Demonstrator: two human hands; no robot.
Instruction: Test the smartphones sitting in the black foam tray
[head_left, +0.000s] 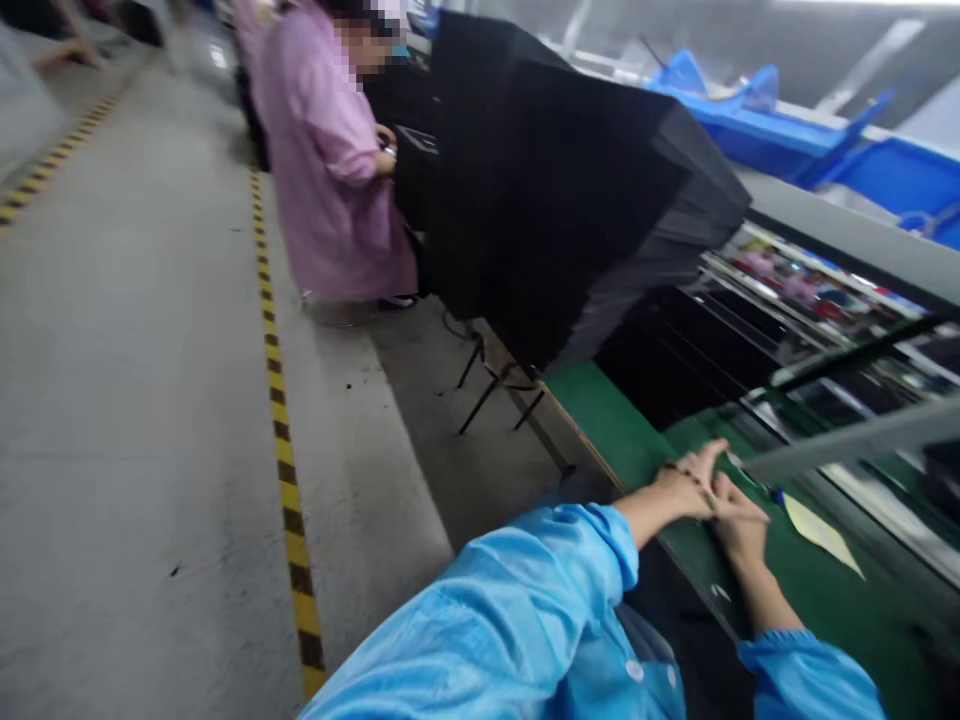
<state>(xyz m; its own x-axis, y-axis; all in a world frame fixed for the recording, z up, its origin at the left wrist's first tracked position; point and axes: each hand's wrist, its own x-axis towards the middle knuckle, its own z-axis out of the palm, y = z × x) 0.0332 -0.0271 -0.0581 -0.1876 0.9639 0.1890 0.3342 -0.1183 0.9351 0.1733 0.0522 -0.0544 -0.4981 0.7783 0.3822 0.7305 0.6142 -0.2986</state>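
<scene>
My left hand (684,490) and my right hand (739,520) meet above the green mat (832,630) at the bench edge. Their fingers are bent and pressed close together, touching each other. A small dark thing seems to lie between them, too blurred and covered to name. Just right of my right hand, a pale yellow slip of paper (821,535) lies on the mat. A thin item with a dark blue end (778,496) sits at the paper's near corner.
A large black cloth hood (555,190) stands on the bench to the left. Beyond it sits a person in a pink coat (322,160). Blue bins (900,185) rest on the upper shelf. A grey bar (862,440) slants above the mat. A stool (499,370) is below.
</scene>
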